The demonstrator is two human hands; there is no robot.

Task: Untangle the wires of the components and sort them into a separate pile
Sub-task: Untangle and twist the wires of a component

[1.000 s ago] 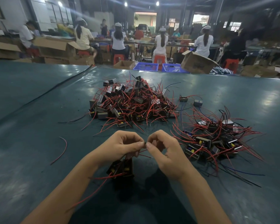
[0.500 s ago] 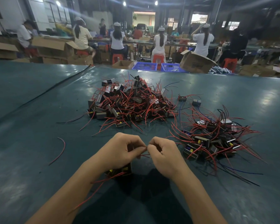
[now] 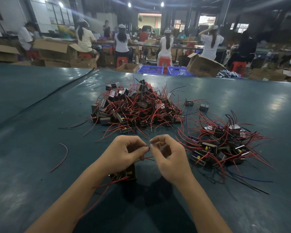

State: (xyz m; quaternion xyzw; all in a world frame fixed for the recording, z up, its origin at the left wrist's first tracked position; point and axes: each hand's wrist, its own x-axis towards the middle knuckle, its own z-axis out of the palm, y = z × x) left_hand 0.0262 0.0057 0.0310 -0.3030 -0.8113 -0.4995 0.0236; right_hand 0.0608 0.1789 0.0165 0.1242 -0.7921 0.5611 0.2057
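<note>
The component lies under the left hand toward the table's near edge, its wire pinched by curled fingertips of both that and the right hand, best drawn apart slowly and straight before it joins the right-side pile.

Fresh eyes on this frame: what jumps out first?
The tangled central pile of dark, red-wired components on the green table. A smaller pile sits to its right. Nearest the camera, the left hand and right hand pinch the wires of one component below the left hand.
</note>
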